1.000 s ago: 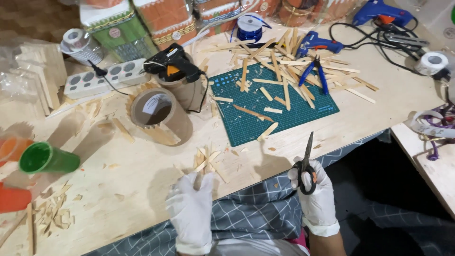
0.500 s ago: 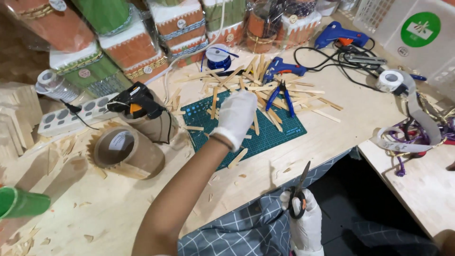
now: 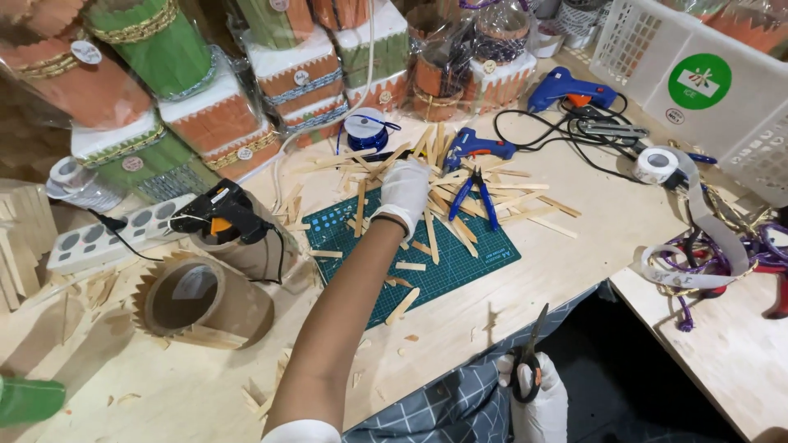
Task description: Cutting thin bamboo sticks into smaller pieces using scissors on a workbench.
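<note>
Head view: the left hand (image 3: 405, 187), in a white glove, lies palm down on the loose pile of flat pale wooden craft sticks (image 3: 460, 201) at the far edge of the green cutting mat (image 3: 460, 262); whether its fingers clasp a stick cannot be told. The right hand (image 3: 538, 398), also gloved, is clenched through the handles of black scissors (image 3: 529, 353) held near the lap. Their long axis runs near upright, blades pointing away toward the pale wooden table (image 3: 624, 221), just off its near edge.

Blue glue guns (image 3: 566, 89) sit at one o'clock, a tape roll (image 3: 657, 164) at two o'clock, a cardboard tube (image 3: 197, 299) at nine o'clock, and a white power strip (image 3: 115, 238) just above it.
</note>
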